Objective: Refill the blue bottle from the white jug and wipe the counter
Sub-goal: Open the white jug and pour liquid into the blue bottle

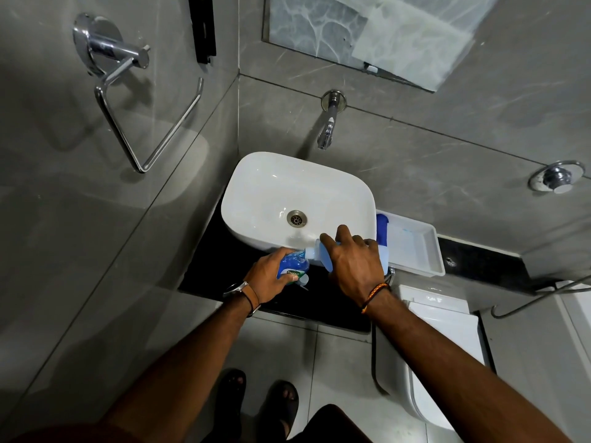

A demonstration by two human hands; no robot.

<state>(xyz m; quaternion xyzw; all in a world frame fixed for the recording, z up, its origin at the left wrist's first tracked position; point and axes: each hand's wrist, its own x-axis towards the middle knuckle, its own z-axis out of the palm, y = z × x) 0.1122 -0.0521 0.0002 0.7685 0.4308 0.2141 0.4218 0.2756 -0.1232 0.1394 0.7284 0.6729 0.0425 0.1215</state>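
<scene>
My left hand (268, 274) grips a small blue bottle (294, 265) with a green-and-white label, held over the black counter (204, 273) in front of the basin. My right hand (353, 262) holds the white jug (315, 253) tipped on its side, its neck pointing left and meeting the bottle's mouth. Blue liquid shows through the jug's wall at its right end. Most of the jug is hidden under my fingers. A small clear piece, possibly the bottle's pump top (303, 281), lies on the counter just below the bottle.
A white basin (256, 193) with a metal drain sits on the counter under a wall tap (327, 129). A white tray (425, 247) with a blue cloth (382, 230) stands to the right. A toilet cistern (438, 314) is at the lower right, a towel ring (150, 123) on the left wall.
</scene>
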